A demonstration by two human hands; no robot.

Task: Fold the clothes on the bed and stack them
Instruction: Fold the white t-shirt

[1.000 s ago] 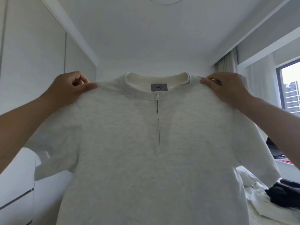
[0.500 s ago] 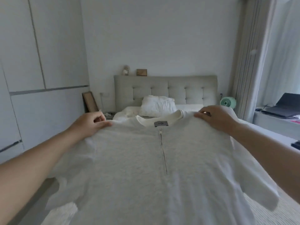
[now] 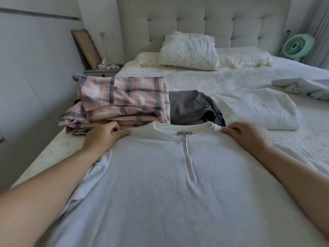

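A light grey short-sleeved shirt (image 3: 160, 184) with a short zip at the neck lies spread flat on the bed (image 3: 293, 138), collar away from me. My left hand (image 3: 103, 136) grips its left shoulder, thumb laid over the fabric and fingers curled under. My right hand (image 3: 245, 134) holds the right shoulder the same way. Just beyond the collar sits a stack of folded pink plaid clothes (image 3: 121, 98), with a folded dark grey garment (image 3: 192, 107) beside it.
A folded white garment (image 3: 258, 107) lies right of the grey one, and a pale crumpled piece (image 3: 306, 88) farther right. Pillows (image 3: 188, 50) rest against the tufted headboard. A green fan (image 3: 297, 46) stands at the back right; a nightstand (image 3: 101, 71) at the left.
The shirt, held up in the air by its shoulders a second ago, has come down and now lies flat on the bed. Both hands stayed on the shoulders.
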